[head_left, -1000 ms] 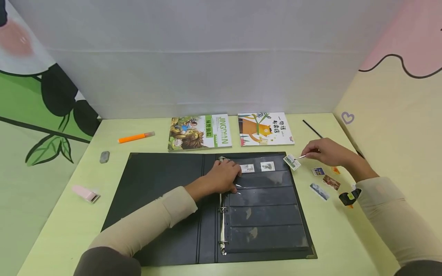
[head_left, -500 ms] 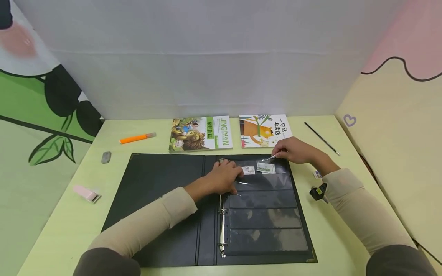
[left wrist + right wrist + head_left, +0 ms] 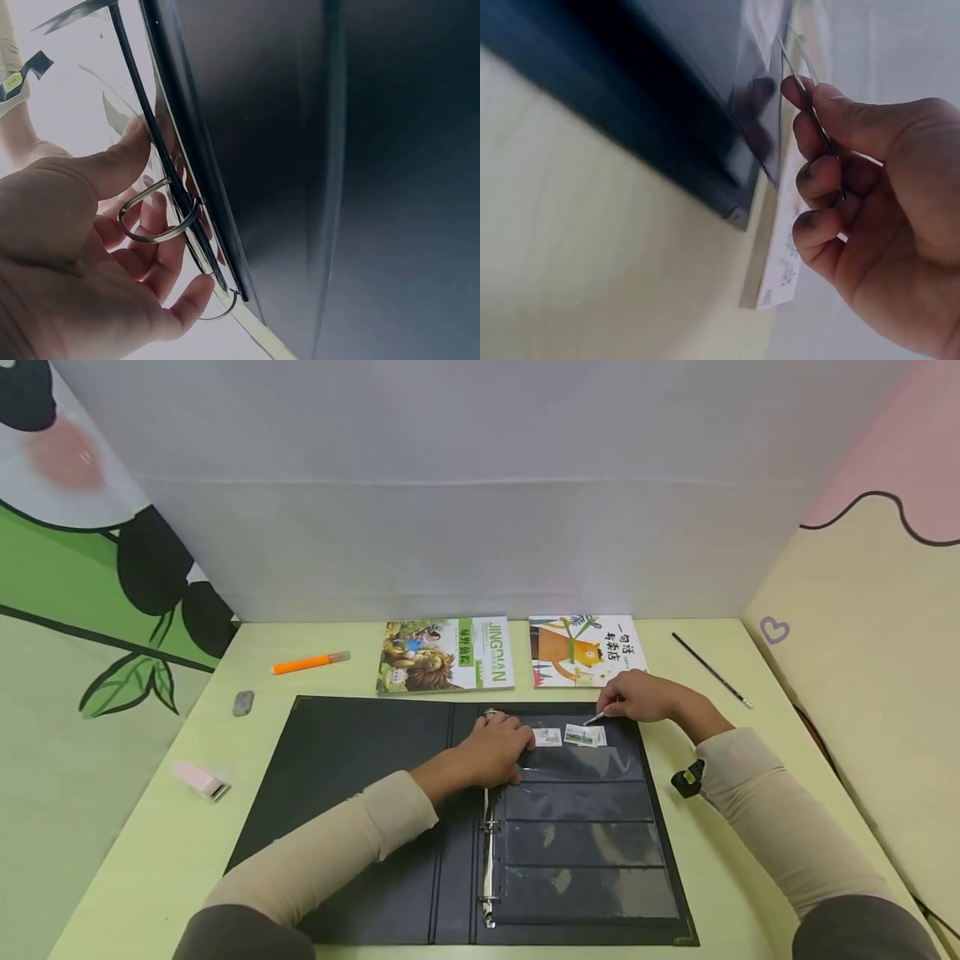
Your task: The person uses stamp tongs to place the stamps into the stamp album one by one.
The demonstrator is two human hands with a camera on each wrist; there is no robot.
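An open black stamp album (image 3: 367,752) lies on the table, its right-hand page (image 3: 577,843) having clear pocket strips. My left hand (image 3: 495,750) rests on that page beside the binder rings (image 3: 157,234), its fingertips touching the page near the top. My right hand (image 3: 637,695) pinches metal tweezers (image 3: 810,105) at the page's upper right. At the tweezers' tip is a green-and-white stamp (image 3: 581,735), overlapping another pale stamp (image 3: 602,737) at the top row. A further pale stamp (image 3: 547,737) sits to the left, close to my left fingers. Whether the tweezers still grip the stamp is too small to tell.
Two picture books (image 3: 446,653) lie behind the album. An orange marker (image 3: 309,662), a grey eraser (image 3: 243,702) and a pale pink object with a metal end (image 3: 201,780) are at the left. A black pencil (image 3: 711,669) lies at the right, near the wall.
My right hand has moved left from beside the album to the top row, bringing the stamp in the tweezers over another stamp. My left hand stays on the page. The view shifts slightly.
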